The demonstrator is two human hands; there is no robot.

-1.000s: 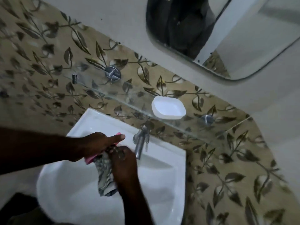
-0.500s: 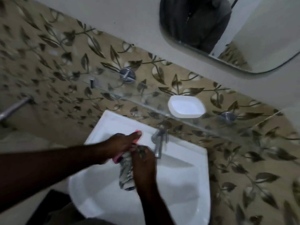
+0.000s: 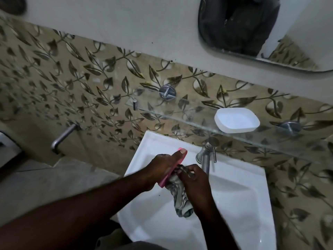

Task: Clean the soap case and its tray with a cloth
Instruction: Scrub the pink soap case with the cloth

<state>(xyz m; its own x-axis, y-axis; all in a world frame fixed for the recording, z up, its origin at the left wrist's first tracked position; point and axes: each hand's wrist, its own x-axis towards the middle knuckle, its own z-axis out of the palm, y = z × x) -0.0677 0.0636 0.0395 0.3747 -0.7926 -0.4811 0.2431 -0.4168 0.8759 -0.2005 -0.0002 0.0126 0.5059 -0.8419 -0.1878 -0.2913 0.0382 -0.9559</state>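
Hands meet over the white sink, just left of the metal tap. The left hand holds the pink tray on edge. Its grip is closed round the tray, with the thumb lying straight along the upper rim up to the far end; the fingers behind the tray are hidden. The right hand has its grip curled tight on a patterned cloth, bunching the top of it against the tray's near face, while the loose end hangs down into the basin.

The white soap case sits apart from both hands, on the glass shelf above and behind the tap, open side up. The shelf is fixed by round metal mounts to leaf-patterned tiles. A mirror hangs at the upper right, and a wall spout juts out at the left, well clear of the sink. The tap stands close beside the right hand's knuckles.
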